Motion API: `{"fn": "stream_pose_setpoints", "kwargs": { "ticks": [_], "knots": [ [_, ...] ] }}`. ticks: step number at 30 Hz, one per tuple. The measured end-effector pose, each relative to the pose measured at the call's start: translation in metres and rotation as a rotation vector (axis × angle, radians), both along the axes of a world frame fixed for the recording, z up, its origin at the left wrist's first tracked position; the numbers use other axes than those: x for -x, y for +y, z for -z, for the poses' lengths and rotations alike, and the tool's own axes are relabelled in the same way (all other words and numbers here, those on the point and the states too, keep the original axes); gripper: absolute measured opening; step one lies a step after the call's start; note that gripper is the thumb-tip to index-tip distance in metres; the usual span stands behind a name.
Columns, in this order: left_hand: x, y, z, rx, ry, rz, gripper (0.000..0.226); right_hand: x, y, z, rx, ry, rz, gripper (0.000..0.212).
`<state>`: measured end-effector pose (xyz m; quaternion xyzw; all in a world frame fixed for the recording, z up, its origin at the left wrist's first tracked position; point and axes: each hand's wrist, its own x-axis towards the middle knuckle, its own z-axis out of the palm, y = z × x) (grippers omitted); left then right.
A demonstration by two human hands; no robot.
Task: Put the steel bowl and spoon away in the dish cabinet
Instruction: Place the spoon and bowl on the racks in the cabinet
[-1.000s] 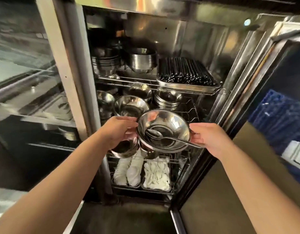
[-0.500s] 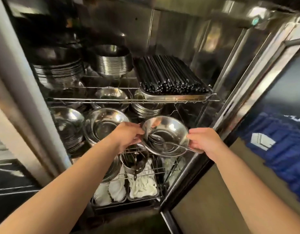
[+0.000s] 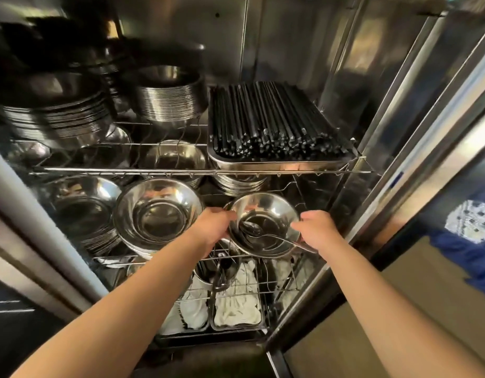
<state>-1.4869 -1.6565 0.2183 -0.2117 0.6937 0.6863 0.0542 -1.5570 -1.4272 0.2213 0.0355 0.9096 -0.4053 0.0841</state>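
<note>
A shiny steel bowl (image 3: pixel 266 211) with a steel spoon (image 3: pixel 263 234) lying inside hangs at the front right of the cabinet's middle wire shelf (image 3: pixel 317 200). My left hand (image 3: pixel 212 227) grips its left rim. My right hand (image 3: pixel 316 230) grips its right rim, over the spoon's handle, which sticks out toward the lower right. The bowl tilts a little toward me. Whether its base touches the shelf is hidden.
Stacks of steel bowls (image 3: pixel 157 214) fill the middle shelf's left. The top shelf carries plate stacks (image 3: pixel 167 102) and a tray of black chopsticks (image 3: pixel 274 124). White items lie in bottom trays (image 3: pixel 236 306). The open cabinet door (image 3: pixel 440 118) stands at right.
I have moved closer to the cabinet, and both hands have carried the bowl with the spoon forward and inward to the middle shelf's right side.
</note>
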Motion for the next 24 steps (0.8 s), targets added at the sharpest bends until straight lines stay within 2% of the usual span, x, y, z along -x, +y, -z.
{"fn": "stream_pose_setpoints", "kwargs": {
  "ticks": [6, 12, 16, 20, 22, 24],
  "knots": [
    [0.017, 0.014, 0.021, 0.024, -0.095, -0.012, 0.056, 0.024, 0.001, 0.016, -0.036, -0.034, -0.004, 0.015],
    [0.026, 0.014, 0.035, -0.033, -0.085, -0.058, 0.07, 0.037, -0.003, 0.025, -0.108, -0.046, -0.014, 0.02],
    [0.031, 0.013, 0.045, -0.166, -0.026, -0.085, 0.049, 0.039, -0.006, 0.025, -0.155, -0.015, 0.0, 0.018],
    [0.033, 0.014, 0.049, -0.163, 0.0, -0.06, 0.058, 0.04, -0.007, 0.026, -0.206, -0.003, 0.018, 0.024],
    [0.033, 0.014, 0.048, -0.097, 0.005, -0.025, 0.059, 0.039, -0.007, 0.025, -0.229, -0.006, 0.025, 0.032],
    [0.029, 0.015, 0.046, 0.065, 0.03, 0.022, 0.05, 0.039, -0.007, 0.025, -0.263, 0.017, 0.016, 0.042]
  ]
}}
